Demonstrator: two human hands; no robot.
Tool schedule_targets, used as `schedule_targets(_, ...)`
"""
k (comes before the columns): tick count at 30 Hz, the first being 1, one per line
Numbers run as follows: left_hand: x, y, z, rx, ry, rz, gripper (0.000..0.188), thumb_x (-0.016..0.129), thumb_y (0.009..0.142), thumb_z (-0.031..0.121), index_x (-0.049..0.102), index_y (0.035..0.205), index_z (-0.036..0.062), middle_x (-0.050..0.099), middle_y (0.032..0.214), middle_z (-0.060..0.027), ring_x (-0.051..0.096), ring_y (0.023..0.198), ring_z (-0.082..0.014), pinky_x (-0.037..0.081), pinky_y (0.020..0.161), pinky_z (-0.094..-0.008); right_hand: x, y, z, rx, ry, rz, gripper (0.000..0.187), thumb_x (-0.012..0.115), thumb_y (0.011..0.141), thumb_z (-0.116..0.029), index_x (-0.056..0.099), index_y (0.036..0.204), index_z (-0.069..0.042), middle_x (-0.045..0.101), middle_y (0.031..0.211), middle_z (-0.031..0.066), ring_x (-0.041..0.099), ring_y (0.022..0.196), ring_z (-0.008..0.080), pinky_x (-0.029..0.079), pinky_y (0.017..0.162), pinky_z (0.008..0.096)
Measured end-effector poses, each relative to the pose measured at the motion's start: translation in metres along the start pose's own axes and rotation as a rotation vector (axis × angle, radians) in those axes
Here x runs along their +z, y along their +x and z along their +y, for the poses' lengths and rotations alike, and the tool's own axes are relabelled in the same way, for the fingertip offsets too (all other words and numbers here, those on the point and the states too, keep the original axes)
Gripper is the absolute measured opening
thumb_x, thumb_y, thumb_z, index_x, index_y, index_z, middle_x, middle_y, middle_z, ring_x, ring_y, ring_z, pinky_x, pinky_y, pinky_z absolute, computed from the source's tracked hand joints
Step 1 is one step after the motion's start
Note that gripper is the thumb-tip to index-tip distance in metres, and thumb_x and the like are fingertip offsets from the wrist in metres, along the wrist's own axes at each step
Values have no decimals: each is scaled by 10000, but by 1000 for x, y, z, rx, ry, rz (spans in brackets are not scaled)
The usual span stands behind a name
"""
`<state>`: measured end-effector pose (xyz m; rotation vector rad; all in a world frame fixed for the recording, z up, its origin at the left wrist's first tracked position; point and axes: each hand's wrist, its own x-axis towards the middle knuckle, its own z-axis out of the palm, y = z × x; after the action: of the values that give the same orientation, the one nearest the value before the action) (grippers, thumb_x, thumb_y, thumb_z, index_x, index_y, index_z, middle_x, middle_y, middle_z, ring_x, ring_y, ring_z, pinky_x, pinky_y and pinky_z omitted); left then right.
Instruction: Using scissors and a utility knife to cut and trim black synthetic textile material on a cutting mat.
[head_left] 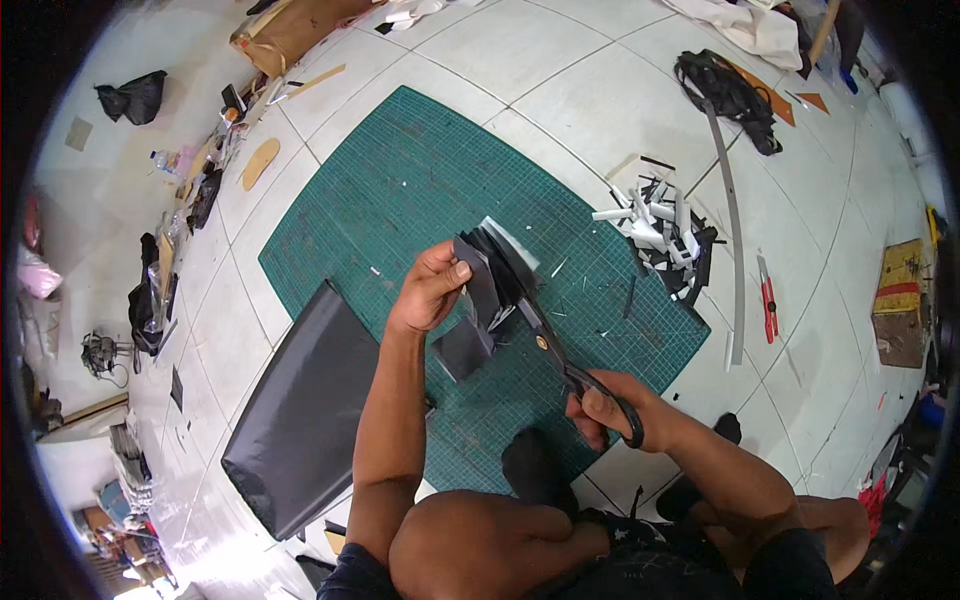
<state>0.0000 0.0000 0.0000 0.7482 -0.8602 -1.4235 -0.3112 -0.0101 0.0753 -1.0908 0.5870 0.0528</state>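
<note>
Over the green cutting mat, my left hand pinches a bunch of thin black sheet pieces, thumb on top. Large black-handled scissors are gripped in my right hand, fingers wrapped round the handle loops. Their blades reach up to the black pieces, against or among them; the tips are hidden. A pale translucent strip shows just behind the bunch. Under my left hand lies a dark square piece on the mat.
To the left lies a big folded black sheet. A heap of black and white offcuts covers the mat's right corner. Farther right are a long grey metal ruler, a red cutter knife and a black bag.
</note>
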Motion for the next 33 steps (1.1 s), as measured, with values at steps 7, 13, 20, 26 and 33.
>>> schedule_targets(7,2,4,-5,-54,59,5,242,628,918,120,637,1114,-23,682,1018,-59,618,900,-136,473,829,-277,2,16,2,-149,129,50,516,526,946,-545,564,917,-31,537,672,32,554,587,132,444,523,273)
schedule_targets(13,-19,-5,-8,14,-51,29,291,626,918,137,607,1171,-5,681,1062,-68,632,939,-162,476,863,-293,2,5,-4,-65,-49,76,506,549,936,-545,560,909,-39,541,679,33,555,596,130,450,532,273)
schedule_targets(20,-37,-11,-2,194,-364,166,432,650,824,115,573,1237,14,647,1173,-131,641,1038,-302,501,942,-460,-13,-4,3,-141,115,-74,642,498,899,-653,526,1058,-31,535,786,51,559,730,149,474,689,319)
schedule_targets(26,-46,-12,-7,243,-450,-2,497,565,859,92,483,1343,16,614,1243,-154,623,1094,-305,497,972,-430,2,-5,-1,-91,24,-234,624,472,924,-632,495,1081,-29,517,797,40,543,770,161,474,749,335)
schedule_targets(33,-44,-14,-3,182,-373,14,478,615,871,119,499,1322,11,624,1230,-137,628,1089,-278,495,966,-414,4,4,3,-49,19,-276,535,449,975,-549,487,1092,-28,511,805,41,540,791,166,468,764,340)
